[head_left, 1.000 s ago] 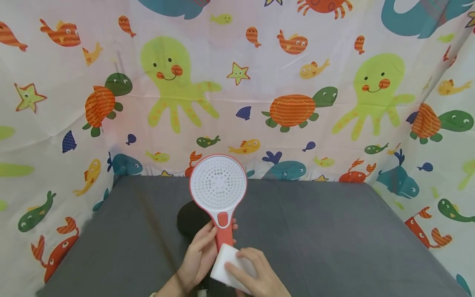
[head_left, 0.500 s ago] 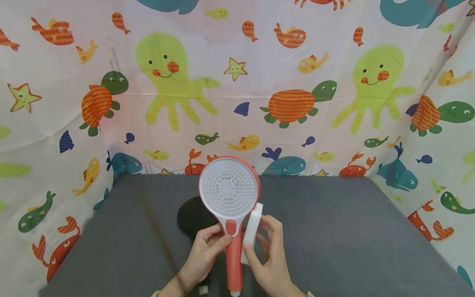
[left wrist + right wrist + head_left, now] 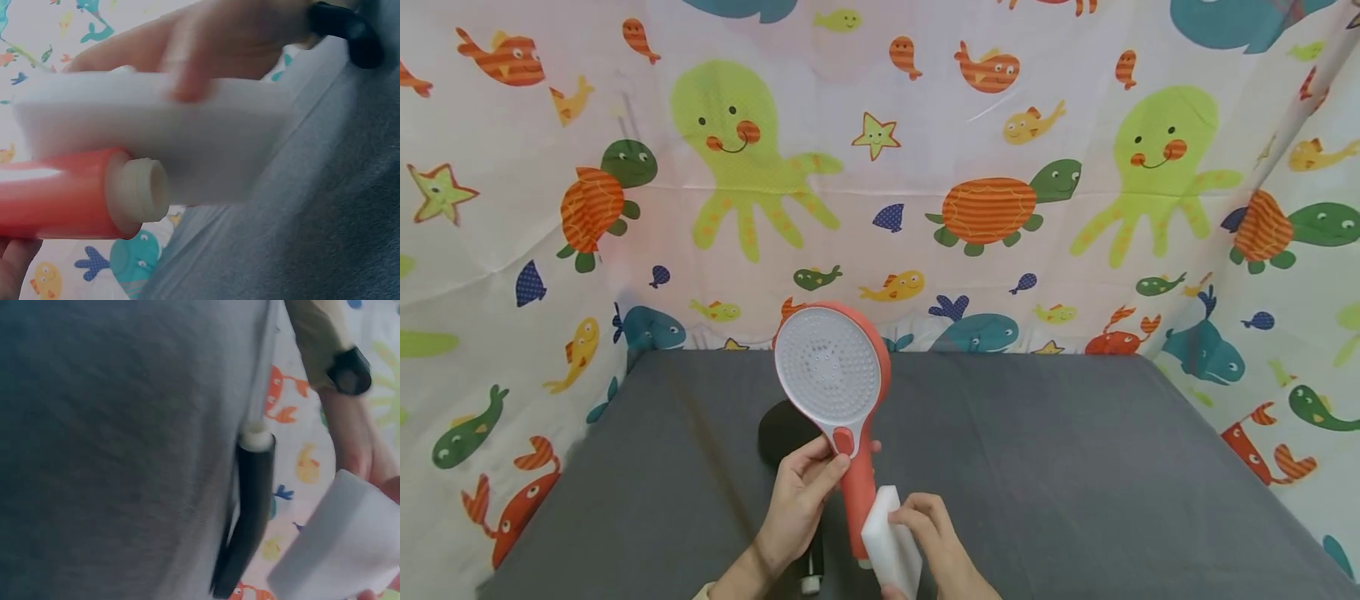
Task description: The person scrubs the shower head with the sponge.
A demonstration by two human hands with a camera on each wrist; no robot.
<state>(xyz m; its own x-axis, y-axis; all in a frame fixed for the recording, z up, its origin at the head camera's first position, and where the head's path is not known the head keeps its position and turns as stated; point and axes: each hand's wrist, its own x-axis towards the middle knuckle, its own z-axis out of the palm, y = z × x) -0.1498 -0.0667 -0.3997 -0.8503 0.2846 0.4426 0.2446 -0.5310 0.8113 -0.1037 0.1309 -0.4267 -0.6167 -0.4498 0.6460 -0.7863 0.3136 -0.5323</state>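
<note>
low beside the coral shower head (image 3: 829,367), my right grip (image 3: 942,548) pinches the white block (image 3: 890,537) (i'd keep its face flat to the handle (image 3: 856,504)); my left grip (image 3: 797,507) clasps the handle higher.

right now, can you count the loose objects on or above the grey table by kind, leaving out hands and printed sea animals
Shower heads: 2 (red-and-white shower head, black shower head)
Blocks: 1 (white block)
Total: 3
</note>
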